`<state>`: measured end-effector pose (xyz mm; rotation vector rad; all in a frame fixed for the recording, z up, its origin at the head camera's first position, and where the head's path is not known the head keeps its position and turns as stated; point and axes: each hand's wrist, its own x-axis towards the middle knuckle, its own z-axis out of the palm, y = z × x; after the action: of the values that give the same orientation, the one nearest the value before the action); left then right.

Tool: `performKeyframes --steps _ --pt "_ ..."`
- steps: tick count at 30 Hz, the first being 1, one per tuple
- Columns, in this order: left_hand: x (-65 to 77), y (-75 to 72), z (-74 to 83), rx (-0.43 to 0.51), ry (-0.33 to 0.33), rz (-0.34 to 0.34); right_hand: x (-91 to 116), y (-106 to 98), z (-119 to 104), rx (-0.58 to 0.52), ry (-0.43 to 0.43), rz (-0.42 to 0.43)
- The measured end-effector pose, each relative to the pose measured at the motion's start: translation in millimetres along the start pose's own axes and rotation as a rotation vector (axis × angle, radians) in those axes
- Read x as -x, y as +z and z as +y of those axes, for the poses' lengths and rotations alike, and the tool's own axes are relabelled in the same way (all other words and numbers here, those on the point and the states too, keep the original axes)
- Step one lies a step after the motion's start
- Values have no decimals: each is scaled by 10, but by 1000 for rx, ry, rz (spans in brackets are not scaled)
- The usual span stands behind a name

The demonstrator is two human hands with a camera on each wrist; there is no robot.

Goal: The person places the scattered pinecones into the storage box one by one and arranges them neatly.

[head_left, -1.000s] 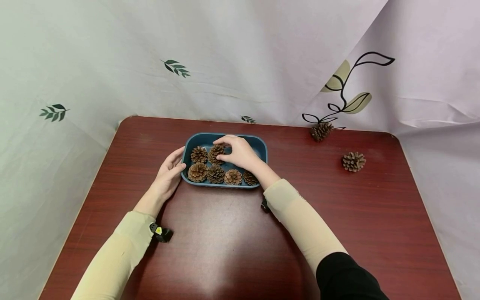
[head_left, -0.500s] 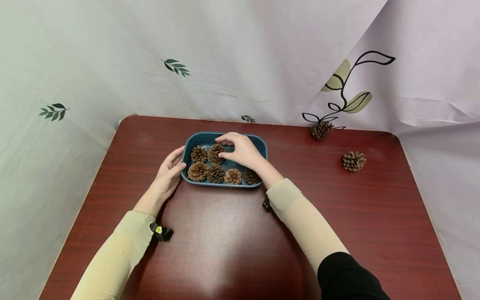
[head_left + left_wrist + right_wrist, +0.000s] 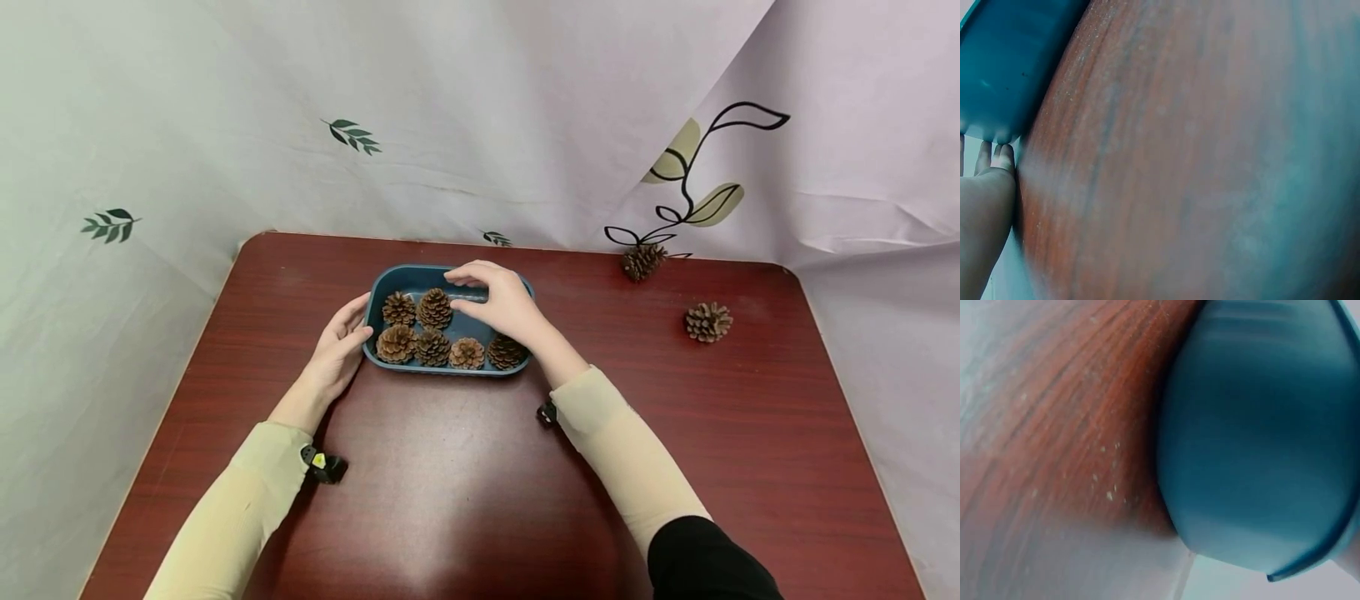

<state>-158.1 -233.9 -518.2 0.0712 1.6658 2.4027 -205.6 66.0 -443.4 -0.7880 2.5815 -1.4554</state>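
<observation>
A blue rectangular tray [image 3: 491, 293] holds several brown pine cones. Four corners rounded, it sits toward the back of the table. My left hand [image 3: 335, 350] rests against the tray's left end, thumb at the rim and fingertips on the outer wall; the left wrist view shows those fingertips [image 3: 1004, 153] at the tray's end. Above the tray's right half hovers my right hand [image 3: 504, 304], thumb and fingers spread with nothing between them. Just left of its fingertips stands an upright pine cone [image 3: 435, 309] in the back row. The right wrist view shows mainly the tray's outer wall [image 3: 1254, 444].
On the table [image 3: 420, 467], two loose pine cones lie to the right: one at the back edge [image 3: 643, 262], another pine cone [image 3: 707, 322] nearer. A pale curtain [image 3: 480, 125] with leaf prints hangs behind the table.
My right hand has let go of the upright pine cone in the back row and moved right, its fingers spreading. The left hand and tray have stayed in place.
</observation>
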Motion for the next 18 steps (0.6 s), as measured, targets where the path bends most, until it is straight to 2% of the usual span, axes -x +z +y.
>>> performKeyframes --steps 11,18 --pt "-3 -10 -11 -8 -2 4 247 -222 35 -122 -10 109" --pt "-4 -3 -12 -13 -2 4 423 -370 96 -111 -12 164"
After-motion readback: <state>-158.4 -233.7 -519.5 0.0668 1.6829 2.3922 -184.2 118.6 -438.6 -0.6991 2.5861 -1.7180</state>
